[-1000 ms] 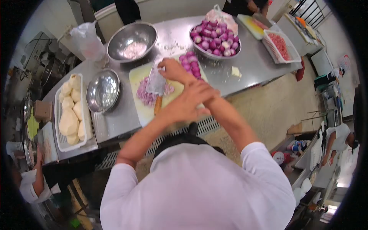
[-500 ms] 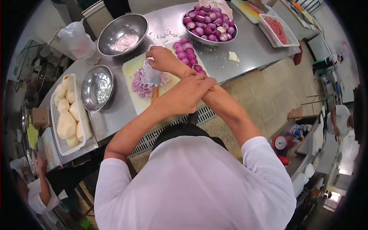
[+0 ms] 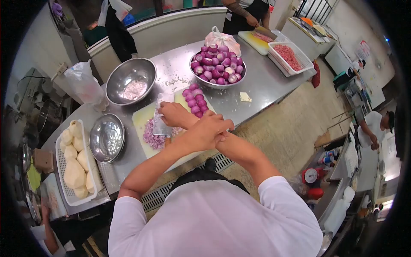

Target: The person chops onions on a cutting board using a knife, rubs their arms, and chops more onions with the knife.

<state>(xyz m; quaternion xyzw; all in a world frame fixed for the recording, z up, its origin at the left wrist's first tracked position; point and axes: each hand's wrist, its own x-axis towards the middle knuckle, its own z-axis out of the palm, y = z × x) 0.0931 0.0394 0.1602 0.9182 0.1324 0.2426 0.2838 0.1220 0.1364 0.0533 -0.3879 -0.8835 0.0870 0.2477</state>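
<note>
My left hand (image 3: 209, 130) is wrapped round my right forearm, thumb and fingers bent over it. My right hand (image 3: 174, 115) is curled closed above the cutting board (image 3: 140, 118), beside the blade of a cleaver (image 3: 160, 124). No object shows in its fingers. The cleaver lies flat, with its wooden handle towards me, partly behind my left forearm. Chopped purple onion (image 3: 152, 138) is heaped left of the blade. Peeled whole onions (image 3: 196, 99) stand in rows at the board's right side.
A steel bowl (image 3: 112, 88) holds pale bits; a second steel bowl (image 3: 107, 139) sits nearer. A heaped onion bowl (image 3: 218, 65), a basket of minced meat (image 3: 287, 58) and a basket of peeled roots (image 3: 76, 160) stand around. Across the table, a person (image 3: 244, 15) holds a knife.
The view has tilted up, showing more beyond the table. My left hand still clasps my right forearm and has shifted slightly on it. The cleaver remains on the board.
</note>
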